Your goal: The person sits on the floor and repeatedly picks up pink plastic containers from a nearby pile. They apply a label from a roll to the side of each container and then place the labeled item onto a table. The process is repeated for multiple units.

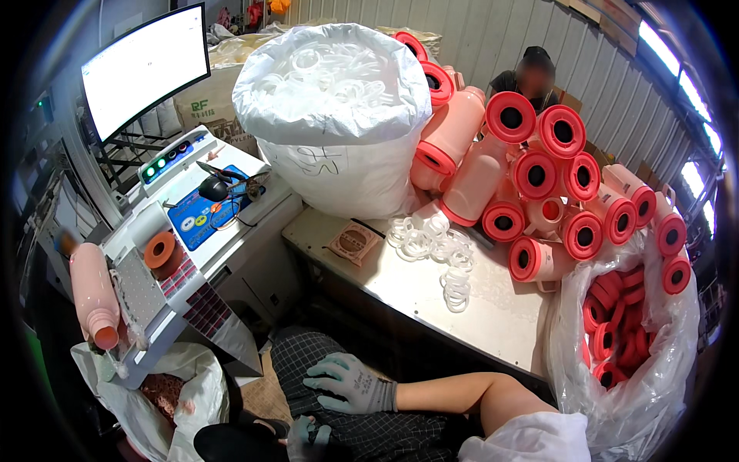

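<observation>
My right hand [346, 383], in a grey glove with pale green fingers, lies flat on my dark checked trouser leg [296, 350]. Its fingers are spread and it holds nothing. Lower down, by the bottom edge, my left hand [308, 439] shows only in part, in a similar glove. The fingers I can see are apart, with nothing visible in them; the rest is hidden. Beyond my lap, loose white rings [456, 289] lie on a white worktop [408, 292]. Pink bottles [475, 185] with red ring-shaped ends are piled on its far right.
A big white sack [331, 165] full of clear rings stands behind the worktop. At right, a plastic bag [670, 369] holds red caps. Left are a machine [138, 292], a pink bottle [94, 289], a monitor [146, 69] and an open sack [204, 393]. Another person [531, 77] sits beyond the pile.
</observation>
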A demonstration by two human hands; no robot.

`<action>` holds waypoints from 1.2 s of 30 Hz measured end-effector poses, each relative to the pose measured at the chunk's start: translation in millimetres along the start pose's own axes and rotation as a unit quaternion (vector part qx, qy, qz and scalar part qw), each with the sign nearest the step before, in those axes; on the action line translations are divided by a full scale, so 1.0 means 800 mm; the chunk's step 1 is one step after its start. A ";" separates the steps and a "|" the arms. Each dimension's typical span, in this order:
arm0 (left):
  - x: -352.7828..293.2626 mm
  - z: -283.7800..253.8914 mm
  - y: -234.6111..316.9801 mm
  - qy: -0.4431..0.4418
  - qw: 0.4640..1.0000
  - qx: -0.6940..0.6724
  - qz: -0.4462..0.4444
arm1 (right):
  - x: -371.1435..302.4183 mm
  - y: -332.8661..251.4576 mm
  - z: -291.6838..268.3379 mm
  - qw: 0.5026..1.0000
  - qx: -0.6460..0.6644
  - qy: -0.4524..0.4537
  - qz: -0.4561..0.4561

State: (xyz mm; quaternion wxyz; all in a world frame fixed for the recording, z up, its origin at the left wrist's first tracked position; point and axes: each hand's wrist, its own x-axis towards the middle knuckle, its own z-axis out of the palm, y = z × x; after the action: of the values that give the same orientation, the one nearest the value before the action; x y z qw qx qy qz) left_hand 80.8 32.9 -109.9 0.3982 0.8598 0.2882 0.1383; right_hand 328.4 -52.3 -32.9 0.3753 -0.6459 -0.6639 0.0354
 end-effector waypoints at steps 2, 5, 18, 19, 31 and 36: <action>-0.001 0.005 -0.008 0.006 0.999 0.012 0.029 | -0.001 0.001 0.003 1.000 0.004 0.002 0.001; -0.001 0.012 -0.016 0.016 0.997 0.025 0.073 | -0.002 0.003 0.006 1.000 0.007 0.001 0.001; -0.013 -0.129 -0.018 0.268 0.960 0.074 -0.034 | -0.008 0.003 0.000 1.000 -0.014 -0.013 -0.001; -0.021 -0.135 -0.024 0.279 0.956 0.078 -0.048 | -0.007 0.000 0.002 1.000 -0.014 -0.015 -0.002; -0.197 -0.158 -0.188 0.457 0.846 0.111 -0.251 | 0.038 -0.019 0.009 0.992 -0.112 -0.032 -0.051; -0.483 -0.115 -0.318 0.443 0.644 0.387 -0.489 | 0.073 -0.109 0.035 0.995 0.039 0.023 -0.094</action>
State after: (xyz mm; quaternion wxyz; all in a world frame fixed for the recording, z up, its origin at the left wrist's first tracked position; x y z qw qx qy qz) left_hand -367.6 -14.3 -248.1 -0.1363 0.5055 0.8362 0.1635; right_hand 247.5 -3.1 20.0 0.4173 -0.5663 -0.7106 0.0113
